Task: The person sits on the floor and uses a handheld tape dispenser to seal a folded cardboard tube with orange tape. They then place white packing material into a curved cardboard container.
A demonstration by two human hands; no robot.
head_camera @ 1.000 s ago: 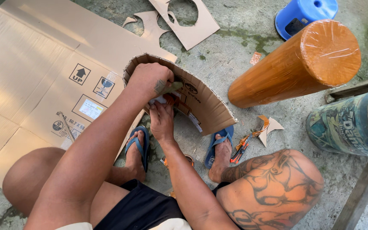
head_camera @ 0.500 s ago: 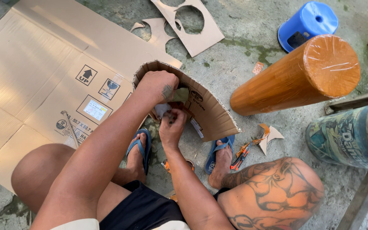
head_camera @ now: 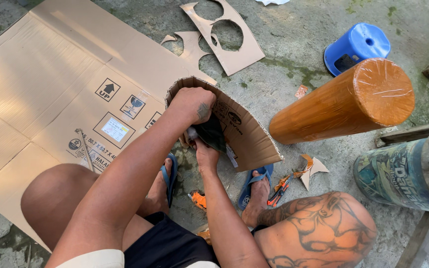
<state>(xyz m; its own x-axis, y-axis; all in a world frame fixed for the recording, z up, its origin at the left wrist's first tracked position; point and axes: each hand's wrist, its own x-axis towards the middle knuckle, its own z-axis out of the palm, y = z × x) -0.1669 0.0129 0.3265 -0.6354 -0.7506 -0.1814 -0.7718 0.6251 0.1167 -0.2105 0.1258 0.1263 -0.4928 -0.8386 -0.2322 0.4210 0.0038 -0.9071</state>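
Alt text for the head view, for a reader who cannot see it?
Seated on concrete, a person's left hand holds a curved cardboard piece upright while the right hand works behind it. A flattened cardboard box lies left, an orange cylinder and blue stool right.

From my feed: plain brown curved cardboard piece (head_camera: 247, 134), dark green cloth (head_camera: 212, 133) against it, bright blue plastic stool (head_camera: 358, 44), glossy orange wrapped cylinder (head_camera: 343, 101), blue flip-flops (head_camera: 248, 186), black shorts (head_camera: 167, 245), and black swirly tattoo linework on the knee (head_camera: 323, 231).

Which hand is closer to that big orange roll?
The right hand: it sits under the curved cardboard, on the orange roll's side. The left hand grips the cardboard's top edge, farther away.
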